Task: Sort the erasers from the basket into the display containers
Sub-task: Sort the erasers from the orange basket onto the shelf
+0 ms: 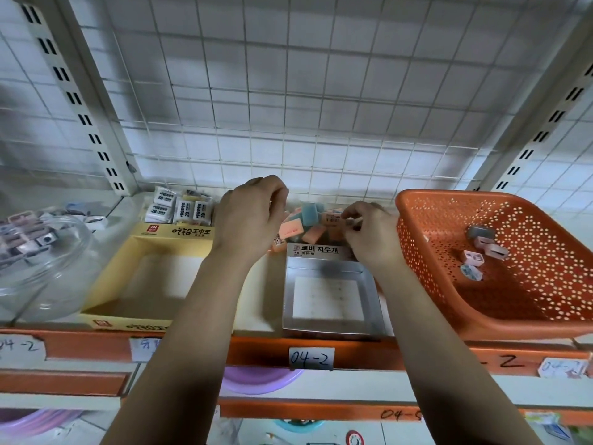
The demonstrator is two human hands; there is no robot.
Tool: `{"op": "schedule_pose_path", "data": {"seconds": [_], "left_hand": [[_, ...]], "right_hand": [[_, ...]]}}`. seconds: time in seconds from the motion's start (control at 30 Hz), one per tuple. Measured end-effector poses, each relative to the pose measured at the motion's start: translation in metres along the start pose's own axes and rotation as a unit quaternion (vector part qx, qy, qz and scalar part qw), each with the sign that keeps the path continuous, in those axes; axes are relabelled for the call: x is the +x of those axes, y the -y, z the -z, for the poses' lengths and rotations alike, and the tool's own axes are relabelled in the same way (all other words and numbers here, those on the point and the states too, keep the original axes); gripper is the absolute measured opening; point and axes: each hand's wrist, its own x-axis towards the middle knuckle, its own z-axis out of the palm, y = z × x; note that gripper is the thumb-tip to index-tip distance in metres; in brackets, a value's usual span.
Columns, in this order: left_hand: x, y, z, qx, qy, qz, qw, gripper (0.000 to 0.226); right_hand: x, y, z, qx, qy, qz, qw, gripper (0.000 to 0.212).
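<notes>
Erasers beside left grip, pinched by right grip

The jar stands left of two boxes; the basket sits right, holding erasers.

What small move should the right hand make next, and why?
Probably release the pink eraser into the silver box: the right hand pinches it just above the pink and blue pile there. A few erasers lie in the orange basket for afterwards.
</notes>
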Motion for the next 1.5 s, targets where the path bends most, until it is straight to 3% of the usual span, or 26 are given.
{"op": "schedule_pose_path", "data": {"seconds": [0.27, 0.33, 0.47, 0.57, 0.63, 0.77, 0.87, 0.97, 1.13, 1.27, 1.4, 1.5], "left_hand": [[0.008, -0.035, -0.017, 0.005, 0.017, -0.053, 0.998, 0.026], [0.012, -0.051, -0.027, -0.006, 0.024, -0.067, 0.997, 0.020], [0.015, -0.086, -0.051, -0.039, 0.047, -0.086, 0.994, 0.029], [0.016, -0.109, -0.066, -0.041, 0.061, -0.113, 0.991, 0.035], [0.016, -0.121, -0.074, -0.047, 0.064, -0.131, 0.988, 0.036], [0.014, -0.140, -0.086, -0.064, 0.063, -0.145, 0.985, 0.028], [0.015, -0.149, -0.091, -0.076, 0.063, -0.141, 0.985, 0.029], [0.017, -0.154, -0.094, -0.092, 0.065, -0.135, 0.984, 0.025], [0.028, -0.161, -0.101, -0.110, 0.080, -0.115, 0.984, 0.014], [0.052, -0.172, -0.113, -0.084, 0.157, -0.147, 0.973, 0.014], [0.079, -0.187, -0.134, 0.024, 0.296, -0.229, 0.927, 0.017], [0.088, -0.196, -0.152, 0.129, 0.363, -0.278, 0.880, 0.020]], "right_hand": [[-0.015, 0.035, 0.062, 0.087, -0.089, 0.062, 0.990, 0.013], [-0.020, 0.029, 0.095, 0.091, -0.108, 0.061, 0.988, 0.013], [-0.014, -0.016, 0.145, 0.043, -0.122, 0.045, 0.991, 0.012], [0.004, -0.066, 0.165, -0.037, -0.057, 0.004, 0.998, 0.012], [0.015, -0.096, 0.172, -0.121, 0.040, -0.012, 0.992, 0.014], [0.024, -0.127, 0.165, -0.272, 0.230, 0.030, 0.934, 0.024], [0.029, -0.139, 0.156, -0.330, 0.290, 0.060, 0.896, 0.038], [0.030, -0.151, 0.149, -0.332, 0.310, 0.073, 0.888, 0.040], [0.025, -0.160, 0.146, -0.317, 0.298, 0.096, 0.895, 0.032], [0.020, -0.149, 0.170, -0.232, 0.252, 0.089, 0.935, 0.031], [-0.004, -0.147, 0.192, -0.092, 0.177, 0.041, 0.979, 0.022], [-0.026, -0.153, 0.200, -0.043, 0.117, 0.015, 0.992, 0.019]]}}
